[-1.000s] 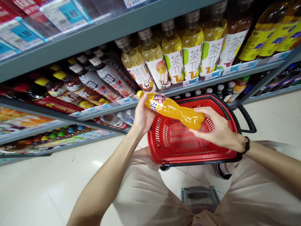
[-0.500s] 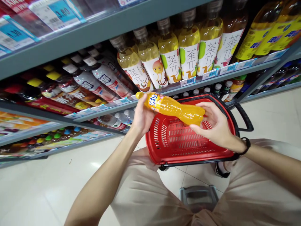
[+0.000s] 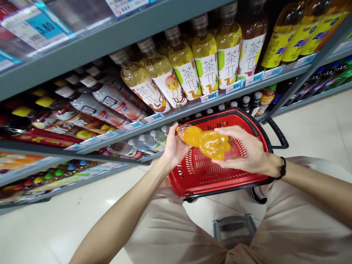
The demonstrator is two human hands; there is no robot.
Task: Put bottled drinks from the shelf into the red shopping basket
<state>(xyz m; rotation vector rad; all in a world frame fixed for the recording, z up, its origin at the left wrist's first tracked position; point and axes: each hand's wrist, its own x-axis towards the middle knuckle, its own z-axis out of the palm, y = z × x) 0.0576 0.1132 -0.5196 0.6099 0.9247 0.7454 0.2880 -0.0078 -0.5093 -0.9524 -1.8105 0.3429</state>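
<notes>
And there it was, the orange drink bottle [image 3: 192, 137], held in both hands over the red basket [image 3: 217, 179], its base tipped up towards the wearer and its neck pointing away to the left. The left forearm slanted up from the lower left, and the left hand [image 3: 176, 148] sat closed round the neck end, thumb along the near side; the fingers underneath were probably curled, though the bottle hid them. Over from the right came the other forearm, nearly level, a black wristband [image 3: 282, 168] at its wrist. The right hand [image 3: 247, 148] was a wide cup about the base, fingers above, thumb below, the bottle held between them. Beyond, tea bottles [image 3: 189, 79] lined the shelf [image 3: 176, 114], just past the basket's far rim.
</notes>
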